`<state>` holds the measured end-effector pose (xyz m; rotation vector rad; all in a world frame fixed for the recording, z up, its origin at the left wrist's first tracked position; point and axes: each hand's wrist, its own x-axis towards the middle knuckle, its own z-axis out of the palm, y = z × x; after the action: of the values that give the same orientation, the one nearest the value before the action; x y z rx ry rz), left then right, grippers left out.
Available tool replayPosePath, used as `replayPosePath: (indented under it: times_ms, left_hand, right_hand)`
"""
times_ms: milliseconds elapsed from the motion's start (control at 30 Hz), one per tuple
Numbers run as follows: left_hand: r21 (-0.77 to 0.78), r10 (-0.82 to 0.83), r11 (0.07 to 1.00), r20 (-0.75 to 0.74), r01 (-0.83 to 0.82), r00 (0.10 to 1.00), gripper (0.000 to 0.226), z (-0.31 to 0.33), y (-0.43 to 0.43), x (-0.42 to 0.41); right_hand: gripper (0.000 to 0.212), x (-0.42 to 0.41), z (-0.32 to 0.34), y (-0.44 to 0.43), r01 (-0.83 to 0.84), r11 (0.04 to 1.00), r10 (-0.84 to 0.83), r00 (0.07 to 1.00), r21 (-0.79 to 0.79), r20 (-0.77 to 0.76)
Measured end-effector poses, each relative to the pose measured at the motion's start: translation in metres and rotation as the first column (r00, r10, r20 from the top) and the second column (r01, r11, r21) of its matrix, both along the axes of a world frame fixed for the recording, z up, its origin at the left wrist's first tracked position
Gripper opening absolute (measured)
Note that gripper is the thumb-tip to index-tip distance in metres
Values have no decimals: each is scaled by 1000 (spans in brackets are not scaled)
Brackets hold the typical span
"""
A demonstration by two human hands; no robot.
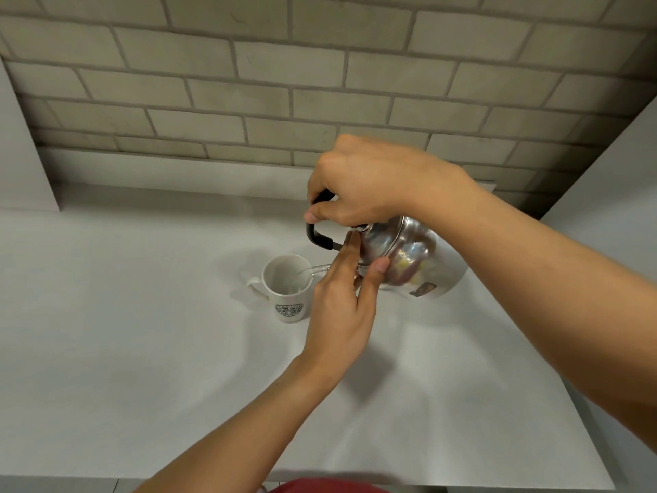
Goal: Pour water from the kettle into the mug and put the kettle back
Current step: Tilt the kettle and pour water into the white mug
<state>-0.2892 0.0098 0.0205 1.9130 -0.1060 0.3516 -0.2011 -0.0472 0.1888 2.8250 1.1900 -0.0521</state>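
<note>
A shiny steel kettle [409, 257] with a black handle hangs tilted to the left above the white counter [142, 350]. My right hand [359, 183] grips the black handle from above. My left hand [341, 307] presses its fingers and thumb against the kettle's lid. A thin stream of water runs from the spout into a white mug [288, 290] with a green round logo, which stands upright just left of the kettle, its handle pointing left.
A grey brick-pattern wall [284, 83] rises behind the counter. White panels stand at the far left [21, 154] and far right [611, 172]. The counter's front edge runs along the bottom, with red clothing [320, 487] just below it.
</note>
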Motion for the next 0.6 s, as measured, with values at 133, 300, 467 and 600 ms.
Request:
replayPosePath:
  times_ms: [133, 300, 467, 600]
  left_hand:
    - [-21, 12, 1000, 14, -12, 1000, 59, 2, 0, 1]
    - [-36, 22, 999, 23, -21, 1000, 60, 4, 0, 1]
    - [-53, 30, 998, 24, -28, 999, 59, 4, 0, 1]
    - [-71, 25, 997, 22, -23, 999, 59, 3, 0, 2]
  right_hand:
    - [35, -1, 3, 3, -7, 1000, 7, 1000, -22, 1]
    - [35, -3, 6, 5, -11, 1000, 11, 1000, -29, 9]
    - [35, -2, 7, 9, -13, 999, 13, 1000, -45, 17]
    - [34, 0, 6, 11, -6, 998, 7, 1000, -57, 19]
